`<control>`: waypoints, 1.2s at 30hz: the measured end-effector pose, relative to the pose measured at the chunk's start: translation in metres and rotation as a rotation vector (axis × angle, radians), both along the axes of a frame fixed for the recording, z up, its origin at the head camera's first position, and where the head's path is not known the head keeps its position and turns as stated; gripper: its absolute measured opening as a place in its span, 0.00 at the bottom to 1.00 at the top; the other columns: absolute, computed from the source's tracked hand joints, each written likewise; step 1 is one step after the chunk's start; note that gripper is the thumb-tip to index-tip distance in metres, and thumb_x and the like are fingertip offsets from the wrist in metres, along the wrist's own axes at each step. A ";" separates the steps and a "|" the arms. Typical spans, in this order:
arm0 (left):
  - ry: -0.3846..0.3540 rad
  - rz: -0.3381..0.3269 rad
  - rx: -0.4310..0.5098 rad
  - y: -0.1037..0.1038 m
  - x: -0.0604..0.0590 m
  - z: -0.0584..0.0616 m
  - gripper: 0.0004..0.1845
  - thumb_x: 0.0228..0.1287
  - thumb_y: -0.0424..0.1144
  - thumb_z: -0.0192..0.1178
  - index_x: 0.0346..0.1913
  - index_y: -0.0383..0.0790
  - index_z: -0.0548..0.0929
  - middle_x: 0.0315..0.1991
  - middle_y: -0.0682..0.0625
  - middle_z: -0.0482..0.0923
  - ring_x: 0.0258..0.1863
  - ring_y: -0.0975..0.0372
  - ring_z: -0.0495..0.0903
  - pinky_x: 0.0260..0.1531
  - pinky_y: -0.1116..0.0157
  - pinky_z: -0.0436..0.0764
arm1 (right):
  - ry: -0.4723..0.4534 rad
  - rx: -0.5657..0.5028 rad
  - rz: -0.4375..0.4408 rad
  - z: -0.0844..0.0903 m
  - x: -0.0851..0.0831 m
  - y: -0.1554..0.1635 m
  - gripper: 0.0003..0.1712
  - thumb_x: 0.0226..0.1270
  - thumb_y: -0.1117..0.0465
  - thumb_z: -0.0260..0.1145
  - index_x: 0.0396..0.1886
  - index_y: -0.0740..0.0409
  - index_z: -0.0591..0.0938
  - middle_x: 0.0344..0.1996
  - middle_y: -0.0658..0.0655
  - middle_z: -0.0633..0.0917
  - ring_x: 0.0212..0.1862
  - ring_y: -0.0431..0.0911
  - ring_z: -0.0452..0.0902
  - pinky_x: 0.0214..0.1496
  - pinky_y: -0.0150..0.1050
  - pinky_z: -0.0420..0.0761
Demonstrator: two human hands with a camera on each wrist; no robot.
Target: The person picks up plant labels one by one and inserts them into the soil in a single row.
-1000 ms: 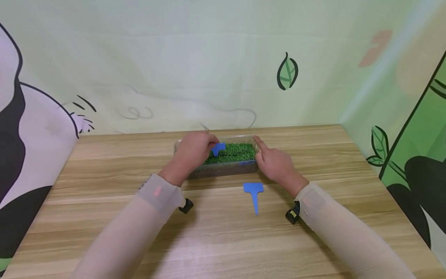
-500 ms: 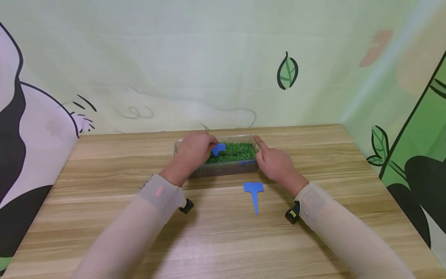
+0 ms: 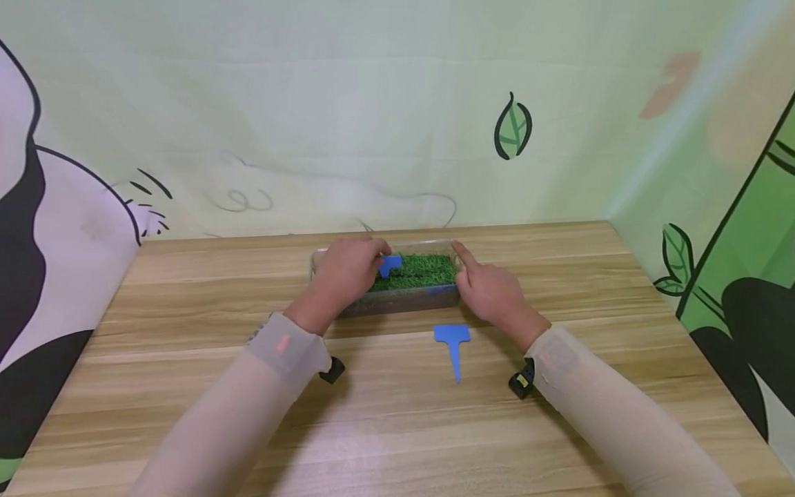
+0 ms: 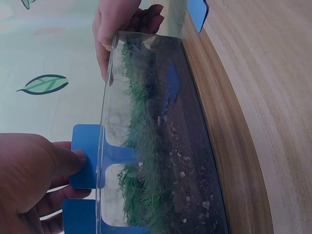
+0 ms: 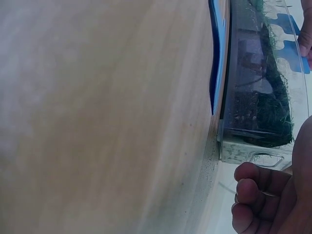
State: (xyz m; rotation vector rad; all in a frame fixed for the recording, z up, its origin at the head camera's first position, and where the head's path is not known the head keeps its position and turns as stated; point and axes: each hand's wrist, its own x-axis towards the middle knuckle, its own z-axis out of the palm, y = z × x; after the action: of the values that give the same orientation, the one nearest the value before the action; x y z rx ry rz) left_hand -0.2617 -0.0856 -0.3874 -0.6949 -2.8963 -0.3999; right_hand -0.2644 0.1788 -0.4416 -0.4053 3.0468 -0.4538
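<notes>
Near the back of the table is a clear box (image 3: 413, 301) of dark soil topped with green grass. My left hand (image 3: 349, 266) reaches over its left half, pinching the head of a blue T-shaped plant label (image 4: 87, 156) whose stem goes down into the grass. Beside it a second blue plant label (image 4: 80, 216) stands in the grass, hidden behind the hand in the head view. My right hand (image 3: 493, 291) holds the box's right end, index finger stretched along the rim and thumb at the near corner. Its other fingers (image 5: 248, 190) are curled outside the end wall.
A third blue plant label (image 3: 453, 345) lies flat on the wooden table (image 3: 385, 428), in front of the box between the forearms. Behind the table hangs a pale green printed wall cloth (image 3: 348, 124) with leaf drawings.
The left hand's fingertips have shifted very slightly at the label's head. The box, the right hand and the label on the table stay where they were.
</notes>
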 end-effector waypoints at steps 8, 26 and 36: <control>-0.002 -0.004 -0.018 0.000 0.004 -0.002 0.13 0.72 0.37 0.60 0.56 0.45 0.84 0.49 0.48 0.85 0.45 0.52 0.85 0.51 0.50 0.80 | -0.004 0.004 0.001 -0.001 0.001 0.000 0.36 0.75 0.50 0.33 0.82 0.42 0.49 0.10 0.50 0.68 0.14 0.43 0.56 0.13 0.37 0.58; 0.191 -0.168 0.023 0.013 0.035 0.009 0.08 0.68 0.41 0.65 0.45 0.43 0.88 0.42 0.49 0.82 0.44 0.54 0.80 0.48 0.57 0.80 | 0.010 -0.006 0.011 0.000 0.000 -0.001 0.36 0.75 0.50 0.33 0.82 0.44 0.50 0.10 0.50 0.68 0.14 0.44 0.57 0.13 0.37 0.58; 0.120 -0.242 -0.064 0.033 0.058 -0.002 0.07 0.69 0.45 0.64 0.43 0.49 0.88 0.38 0.54 0.84 0.38 0.59 0.81 0.39 0.62 0.81 | -0.028 -0.027 0.008 0.001 0.000 0.000 0.35 0.78 0.50 0.35 0.83 0.43 0.48 0.11 0.51 0.70 0.13 0.44 0.59 0.13 0.37 0.62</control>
State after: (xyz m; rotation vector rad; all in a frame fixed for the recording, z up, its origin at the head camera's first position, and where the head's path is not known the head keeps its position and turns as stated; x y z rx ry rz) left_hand -0.2041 -0.0524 -0.3895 -1.0472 -2.7302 -0.2815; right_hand -0.2645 0.1792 -0.4403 -0.4084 3.0142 -0.4970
